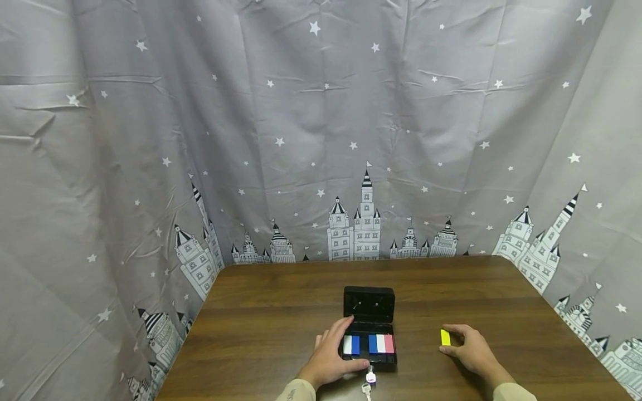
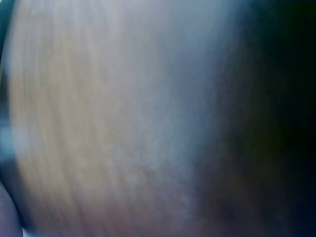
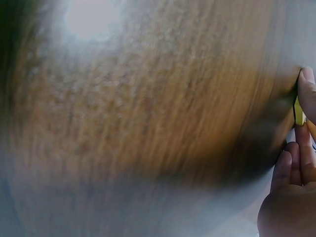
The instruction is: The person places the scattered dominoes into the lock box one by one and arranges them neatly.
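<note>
A small black box (image 1: 371,361) stands on the wooden table with its lid (image 1: 369,303) raised. Inside lie flat coloured blocks: a white one (image 1: 348,345) and a blue one (image 1: 355,345) at the left, then a dark gap, then blue, white and pink ones (image 1: 389,343). My left hand (image 1: 331,356) grips the box at its left side, thumb along the front edge and fingers near the hinge. Off to the right, my right hand (image 1: 470,348) pinches a yellow block (image 1: 445,337) between thumb and fingers. That block (image 3: 298,113) peeks out between the fingertips in the right wrist view.
A key (image 1: 370,375) sits at the front of the box, with a second key (image 1: 366,389) hanging below it. The brown table (image 1: 281,289) ends at a grey curtain (image 1: 301,139) printed with stars and castles. The left wrist view is mostly blurred.
</note>
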Action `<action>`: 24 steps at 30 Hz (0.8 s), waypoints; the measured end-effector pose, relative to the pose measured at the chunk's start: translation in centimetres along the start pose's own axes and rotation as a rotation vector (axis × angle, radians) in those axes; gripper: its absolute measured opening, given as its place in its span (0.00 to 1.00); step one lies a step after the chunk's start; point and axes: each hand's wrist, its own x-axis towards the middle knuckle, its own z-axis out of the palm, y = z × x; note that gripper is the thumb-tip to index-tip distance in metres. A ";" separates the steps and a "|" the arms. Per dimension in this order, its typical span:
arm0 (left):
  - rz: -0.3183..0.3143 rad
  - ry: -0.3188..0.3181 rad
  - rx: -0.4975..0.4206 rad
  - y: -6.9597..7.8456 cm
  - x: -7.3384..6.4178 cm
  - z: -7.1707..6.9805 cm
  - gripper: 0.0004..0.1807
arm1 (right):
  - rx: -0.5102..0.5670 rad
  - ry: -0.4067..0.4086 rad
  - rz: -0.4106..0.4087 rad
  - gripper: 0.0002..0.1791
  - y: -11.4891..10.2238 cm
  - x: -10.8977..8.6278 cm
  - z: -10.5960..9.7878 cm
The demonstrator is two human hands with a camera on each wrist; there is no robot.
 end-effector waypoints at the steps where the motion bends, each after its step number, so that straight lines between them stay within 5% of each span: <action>1: 0.000 -0.001 -0.001 0.0 0.0 0.0 0.58 | -0.001 0.002 -0.001 0.34 0.0 0.0 0.0; 24: 0.029 0.004 0.012 0.0 0.0 -0.2 0.58 | -0.016 0.011 -0.057 0.28 -2.0 0.1 1.5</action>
